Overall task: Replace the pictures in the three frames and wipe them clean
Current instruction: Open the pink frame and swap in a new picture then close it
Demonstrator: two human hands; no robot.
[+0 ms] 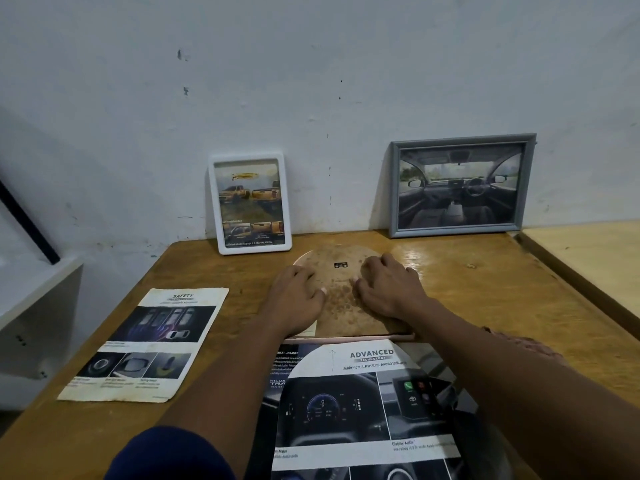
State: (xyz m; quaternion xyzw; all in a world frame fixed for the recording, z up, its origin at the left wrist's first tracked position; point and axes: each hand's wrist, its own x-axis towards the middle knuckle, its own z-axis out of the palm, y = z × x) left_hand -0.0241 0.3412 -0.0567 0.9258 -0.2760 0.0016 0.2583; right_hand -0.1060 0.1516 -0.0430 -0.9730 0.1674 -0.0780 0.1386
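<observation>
A round frame lies face down on the wooden table, its brown speckled backing board turned up with a small black hanger near the top. My left hand rests on the board's left side and my right hand on its right side, fingers curled against the surface. In front of it lies a round-cut car dashboard picture on top of a darker page. A white frame with a truck picture and a grey frame with a car interior picture lean upright against the wall.
A loose "SAFETY" brochure page lies on the table's left part. The wooden table ends at the wall behind. A lighter table adjoins on the right, a white shelf stands to the left.
</observation>
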